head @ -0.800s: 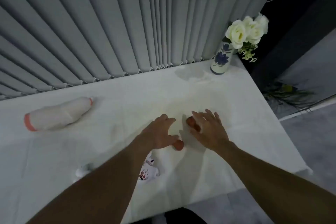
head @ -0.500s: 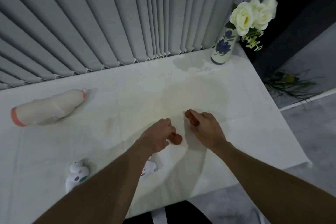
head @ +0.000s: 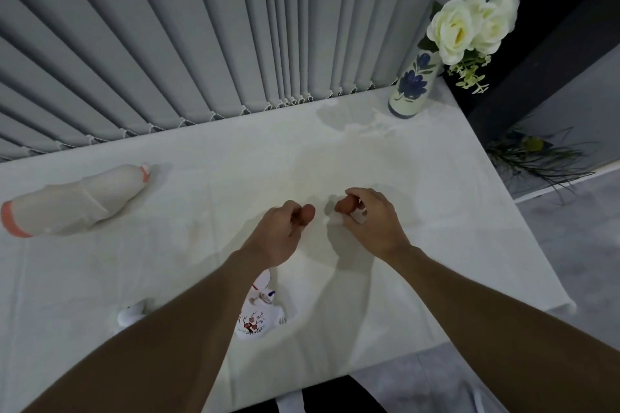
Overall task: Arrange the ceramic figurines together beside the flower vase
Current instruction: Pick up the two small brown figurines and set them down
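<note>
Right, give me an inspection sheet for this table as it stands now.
Surface: white tablecloth, faintly stained near the vase.
Job's things: flower vase upright at the far right corner; one brown-topped figurine in the left hand, another in the right hand; painted white figurine and small white figurine at the near edge.
Clutter: large pale bottle-shaped piece lying on its side, left.
Fingers: both hands closed on figurines.
Cables: nothing seen.
Surroundings: grey vertical blinds behind.
</note>
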Demonstrator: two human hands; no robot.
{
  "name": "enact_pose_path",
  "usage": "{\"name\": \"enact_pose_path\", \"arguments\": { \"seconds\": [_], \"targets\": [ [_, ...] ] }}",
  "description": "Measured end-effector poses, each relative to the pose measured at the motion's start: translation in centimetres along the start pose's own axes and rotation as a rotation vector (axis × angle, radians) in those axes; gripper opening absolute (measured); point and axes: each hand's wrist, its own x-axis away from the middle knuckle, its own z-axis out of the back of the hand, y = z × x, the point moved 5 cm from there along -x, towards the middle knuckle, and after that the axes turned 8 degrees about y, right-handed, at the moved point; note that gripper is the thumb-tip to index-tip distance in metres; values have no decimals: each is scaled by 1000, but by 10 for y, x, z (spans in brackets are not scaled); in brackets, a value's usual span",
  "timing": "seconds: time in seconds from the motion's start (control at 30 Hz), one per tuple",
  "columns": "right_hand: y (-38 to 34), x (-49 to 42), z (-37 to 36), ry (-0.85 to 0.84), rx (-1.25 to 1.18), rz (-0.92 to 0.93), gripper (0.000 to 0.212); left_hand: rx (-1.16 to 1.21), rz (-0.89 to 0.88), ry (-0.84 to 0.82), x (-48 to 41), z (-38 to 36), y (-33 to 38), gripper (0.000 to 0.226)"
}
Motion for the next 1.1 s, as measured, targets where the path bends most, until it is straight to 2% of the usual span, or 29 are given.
{"name": "enact_pose_path", "arguments": {
  "seconds": [0.13, 0.23, 0.37, 0.5, 0.57, 0.7, 0.8, 0.9, 1.0, 1.1],
  "targets": [
    [6, -3, -8, -48, -20, 18, 16, 88, 28, 32, 3, -2, -7, 23],
    [7, -2, -10, -29, -47, 38, 11, 105, 35, 81, 4, -4, -10, 27],
    [6, -2, -11, -11, -50, 51, 12, 179, 91, 135, 4, -6, -12, 32],
    [8, -1, -12, -15, -31, 36, 14, 120, 66, 213, 3, -3, -6, 23],
    [8, 0, -11, -15, -34, 30, 15, 154, 62, 215, 3, 0, -5, 35],
    [9, 2, -13, -19, -52, 2, 14, 255, 171, 229, 4, 1, -13, 60],
    [8, 3, -14, -10, -70, -17, 11, 258, 227, 280, 6, 0, -16, 54],
    [6, 3, -15, -29, -90, -1, 7, 267, 156, 293, 6, 0, -9, 39],
    [3, 6, -14, -22, -97, 62, 14, 264, 104, 295, 5, 0, -7, 39],
    [1, 10, -14, -6, -123, 100, 24, 223, 131, 264, 5, 1, -9, 45]
  ]
}}
